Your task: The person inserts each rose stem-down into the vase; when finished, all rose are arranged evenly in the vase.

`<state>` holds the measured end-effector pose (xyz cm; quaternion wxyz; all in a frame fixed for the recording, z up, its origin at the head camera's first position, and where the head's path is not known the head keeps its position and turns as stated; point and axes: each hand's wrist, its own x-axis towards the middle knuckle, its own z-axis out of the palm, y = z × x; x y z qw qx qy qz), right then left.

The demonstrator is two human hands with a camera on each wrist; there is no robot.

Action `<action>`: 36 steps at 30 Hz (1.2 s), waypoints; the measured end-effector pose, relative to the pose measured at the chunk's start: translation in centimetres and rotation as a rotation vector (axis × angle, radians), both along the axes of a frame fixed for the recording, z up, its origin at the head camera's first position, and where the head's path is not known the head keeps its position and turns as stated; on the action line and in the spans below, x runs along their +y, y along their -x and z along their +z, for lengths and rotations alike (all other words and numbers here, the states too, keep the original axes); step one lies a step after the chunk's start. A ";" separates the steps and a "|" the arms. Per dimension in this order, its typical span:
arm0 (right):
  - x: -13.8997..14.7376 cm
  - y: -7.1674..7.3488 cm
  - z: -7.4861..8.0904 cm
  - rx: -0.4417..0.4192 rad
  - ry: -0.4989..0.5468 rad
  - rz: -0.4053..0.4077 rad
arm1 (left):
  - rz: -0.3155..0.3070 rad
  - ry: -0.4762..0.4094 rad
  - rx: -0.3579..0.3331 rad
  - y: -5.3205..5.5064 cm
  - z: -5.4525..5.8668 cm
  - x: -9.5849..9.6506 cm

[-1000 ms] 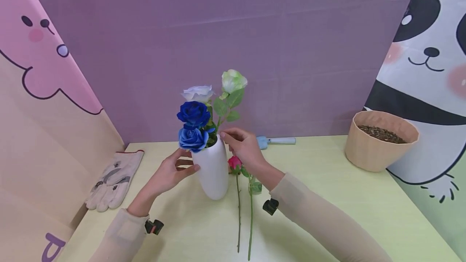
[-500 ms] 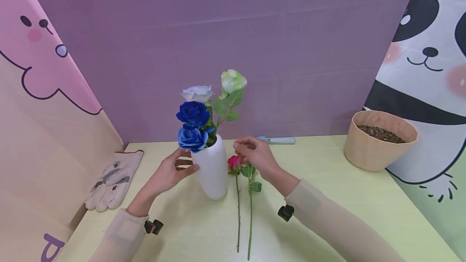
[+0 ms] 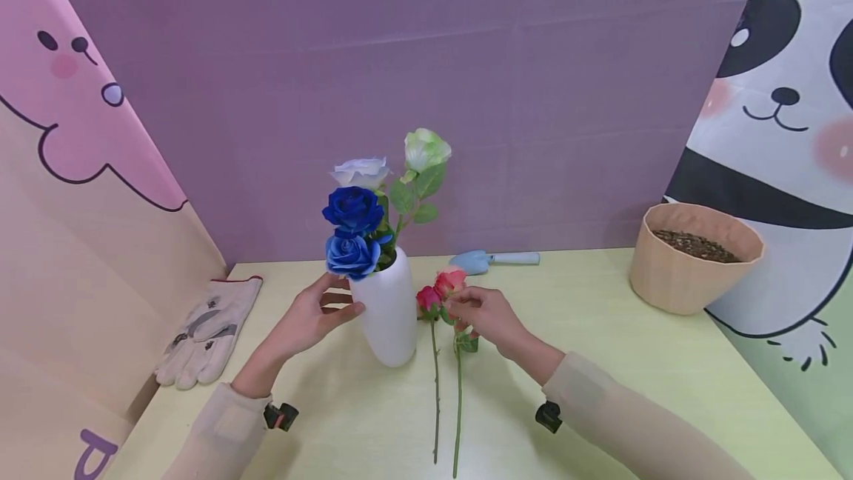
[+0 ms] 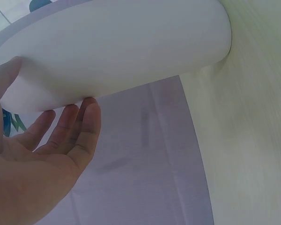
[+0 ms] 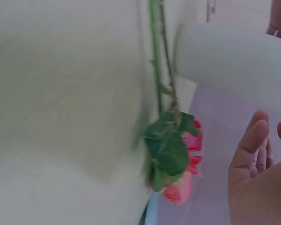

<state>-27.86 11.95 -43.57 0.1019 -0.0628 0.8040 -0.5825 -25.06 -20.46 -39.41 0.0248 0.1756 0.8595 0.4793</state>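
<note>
Vase: tall, smooth white vase [image 3: 386, 317], standing on the pale yellow desk [image 3: 360, 421]; whether dead upright is hard to say through this wide lens.
Vase contents: dark blue rose [image 3: 353, 209], lighter blue rose [image 3: 353, 255], lavender-white rose [image 3: 360, 172], pale green-white rose [image 3: 427, 150].
Left hand: left hand [image 3: 313, 317] at the vase's left, high up; grip clamped on its wall, thumb on the near side, fingers behind.
Right hand: right hand [image 3: 489, 311] right of the vase, above the loose flowers' leaves; thumb and forefinger apart, nothing held.
Loose roses: coral-pink rose [image 3: 450, 280] and magenta rose [image 3: 429, 298], both lying just right of the vase, heads side by side.
Snag hazard: crowded stems and leaves could let one pinch drag both roses.
Tipping hazard: tall blooms probably make the vase top-heavy; a knock or slackened left grip could topple it.
Edges: far desk edge behind the vase, pale blue trowel [image 3: 472, 262] beside it; near edge unseen.
Working room: tight between vase and roses; generous farther right, towards the peach planter [image 3: 666, 272].
</note>
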 end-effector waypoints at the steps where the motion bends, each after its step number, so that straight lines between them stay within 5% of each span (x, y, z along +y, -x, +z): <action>1: 0.1 -0.1 -0.2 -0.006 -0.002 0.005 | -0.001 -0.001 0.000 0.0 0.0 0.0; 27: 1.4 -1.7 -4.7 -0.071 -0.178 0.032 | 0.010 -0.018 -0.009 -0.1 0.1 0.2; 36: 1.6 -2.1 -5.2 -0.054 -0.218 0.059 | -0.001 -0.008 0.003 0.1 0.0 0.1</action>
